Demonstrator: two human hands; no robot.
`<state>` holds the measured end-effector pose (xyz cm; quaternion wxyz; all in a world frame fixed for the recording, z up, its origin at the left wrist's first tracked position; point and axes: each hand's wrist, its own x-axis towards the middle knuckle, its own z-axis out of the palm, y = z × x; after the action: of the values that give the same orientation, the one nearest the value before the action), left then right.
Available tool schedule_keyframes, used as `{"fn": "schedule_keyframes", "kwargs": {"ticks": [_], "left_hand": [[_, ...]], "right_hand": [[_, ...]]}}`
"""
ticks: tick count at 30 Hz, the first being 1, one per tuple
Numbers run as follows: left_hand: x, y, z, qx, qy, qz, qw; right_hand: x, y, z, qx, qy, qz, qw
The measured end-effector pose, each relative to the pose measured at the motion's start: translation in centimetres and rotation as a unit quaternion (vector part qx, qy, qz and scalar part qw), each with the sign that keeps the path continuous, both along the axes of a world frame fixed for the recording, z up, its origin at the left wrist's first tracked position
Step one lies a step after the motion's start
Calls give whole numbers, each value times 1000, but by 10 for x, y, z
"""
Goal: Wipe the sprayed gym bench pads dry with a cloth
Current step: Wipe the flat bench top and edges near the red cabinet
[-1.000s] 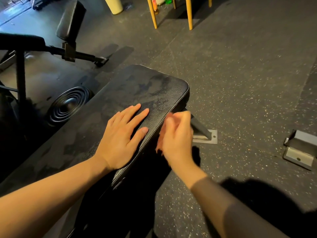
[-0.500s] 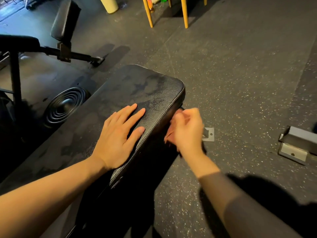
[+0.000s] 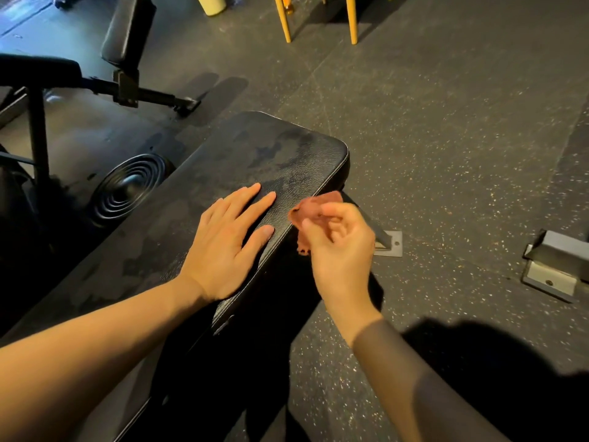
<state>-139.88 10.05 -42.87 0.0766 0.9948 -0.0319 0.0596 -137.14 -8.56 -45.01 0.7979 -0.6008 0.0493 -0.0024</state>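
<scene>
Beside the bench pad (image 3: 255, 161) edge — cloth (image 3: 314, 207) in the grip of right hand (image 3: 342, 250).

Black bench pad (image 3: 255, 161), blotchy damp patches; reddish-brown cloth (image 3: 314, 208); dark speckled floor (image 3: 446, 138); yellow legs (image 3: 351, 19).

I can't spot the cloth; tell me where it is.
Head view, centre: the reddish cloth is pinched in the right hand, just right of the bench pad, beside the left hand lying flat on it.

left hand (image 3: 228, 247) flat, fingers straight, right hand (image 3: 339, 250) pinching cloth (image 3: 315, 206)
</scene>
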Motion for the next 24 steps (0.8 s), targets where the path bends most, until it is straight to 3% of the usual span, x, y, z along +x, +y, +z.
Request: {"fn": "schedule_keyframes", "kwargs": {"ticks": [5,7,10,12,16,20,24], "left_hand": [[1,4,-1,5,8,-9,1000],[2,5,0,8,9,-11,1000],[2,3,1,9,5,-9,1000],[3,2,2,9,5,-6,1000],[3,3,1,15,2,-9,1000],[4,3,-1,-3,4,-4,1000],[2,3,1,-4,14,0,1000]], "right_hand": [[-48,-11,7,13,6,219,976],[-43,-18,6,23,12,177,984],[7,-32,-3,-1,9,9,1000],[38,-30,-5,-23,35,-29,999],[18,-2,-13,-81,18,-20,996],[-51,13,-20,-56,-17,76,995],[-111,27,-26,-132,-83,179,971]]}}
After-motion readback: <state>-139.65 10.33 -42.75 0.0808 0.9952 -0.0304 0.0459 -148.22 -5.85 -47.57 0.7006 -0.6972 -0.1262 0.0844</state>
